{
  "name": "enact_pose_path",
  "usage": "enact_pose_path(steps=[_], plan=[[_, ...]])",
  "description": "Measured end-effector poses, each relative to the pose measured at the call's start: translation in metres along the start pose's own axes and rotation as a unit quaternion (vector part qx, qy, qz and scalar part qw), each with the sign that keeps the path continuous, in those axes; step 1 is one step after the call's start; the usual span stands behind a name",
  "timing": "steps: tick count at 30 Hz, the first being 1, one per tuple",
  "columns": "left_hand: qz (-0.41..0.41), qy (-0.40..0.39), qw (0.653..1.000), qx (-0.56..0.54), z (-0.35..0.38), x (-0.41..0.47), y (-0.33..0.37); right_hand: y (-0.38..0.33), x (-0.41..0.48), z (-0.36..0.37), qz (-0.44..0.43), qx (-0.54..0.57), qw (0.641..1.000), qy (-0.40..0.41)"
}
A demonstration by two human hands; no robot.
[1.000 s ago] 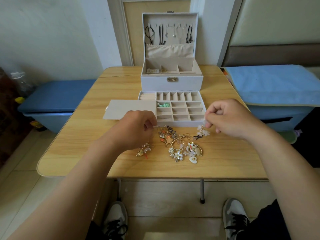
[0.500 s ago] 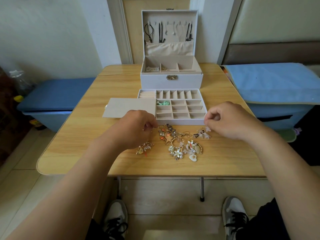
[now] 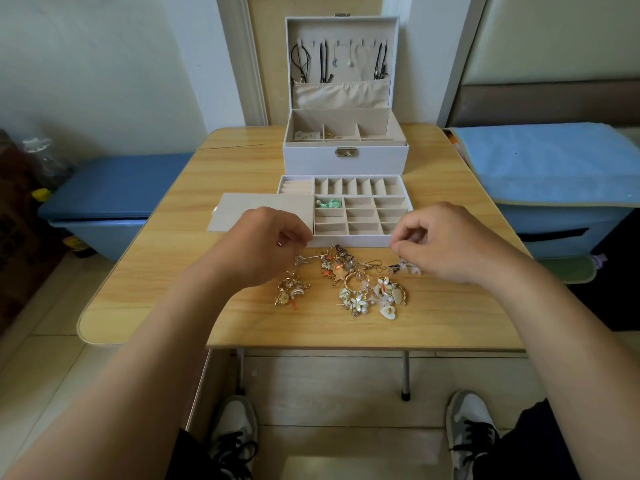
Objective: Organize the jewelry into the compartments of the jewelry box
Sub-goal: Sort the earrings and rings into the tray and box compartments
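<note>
Both hands hover over loose jewelry (image 3: 360, 289), centre frame.
Left hand (image 3: 263, 244) and right hand (image 3: 450, 240) curl, fingertips pinched; whether either grips a piece cannot be told. The jewelry lies on the table (image 3: 156, 271) just below the divided tray (image 3: 349, 241), the open jewelry box (image 3: 346, 159) above that.

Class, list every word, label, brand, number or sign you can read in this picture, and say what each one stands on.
No text in this view can be read.
The jewelry box: plain walls, and its metal latch shows no lettering.
The dark container on the floor at the far left: a coloured label, too small and blurred to read.
</note>
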State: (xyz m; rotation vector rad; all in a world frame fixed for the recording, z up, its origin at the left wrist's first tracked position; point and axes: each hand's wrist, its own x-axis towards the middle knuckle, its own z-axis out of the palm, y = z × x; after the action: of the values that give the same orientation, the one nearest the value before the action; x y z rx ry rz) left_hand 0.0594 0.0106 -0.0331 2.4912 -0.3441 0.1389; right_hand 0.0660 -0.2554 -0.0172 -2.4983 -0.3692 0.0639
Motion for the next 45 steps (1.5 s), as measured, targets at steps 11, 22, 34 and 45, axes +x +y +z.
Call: enact_pose_path(steps=[11,22,34,45], plan=[[0.061,0.006,0.997,0.04,0.014,-0.004,0.001,-0.025,0.011,0.027,-0.059,0.0,0.998,0.008],[0.036,-0.047,0.995,0.083,0.009,-0.001,0.001,-0.048,0.035,0.043,-0.077,-0.093,0.993,-0.012],[0.014,-0.032,0.996,0.077,0.002,-0.001,0.002,-0.053,0.041,0.047,-0.081,-0.225,0.968,-0.08],[0.011,0.013,1.0,-0.009,0.003,0.006,0.004,-0.035,0.044,0.02,-0.037,0.045,0.995,-0.077]])
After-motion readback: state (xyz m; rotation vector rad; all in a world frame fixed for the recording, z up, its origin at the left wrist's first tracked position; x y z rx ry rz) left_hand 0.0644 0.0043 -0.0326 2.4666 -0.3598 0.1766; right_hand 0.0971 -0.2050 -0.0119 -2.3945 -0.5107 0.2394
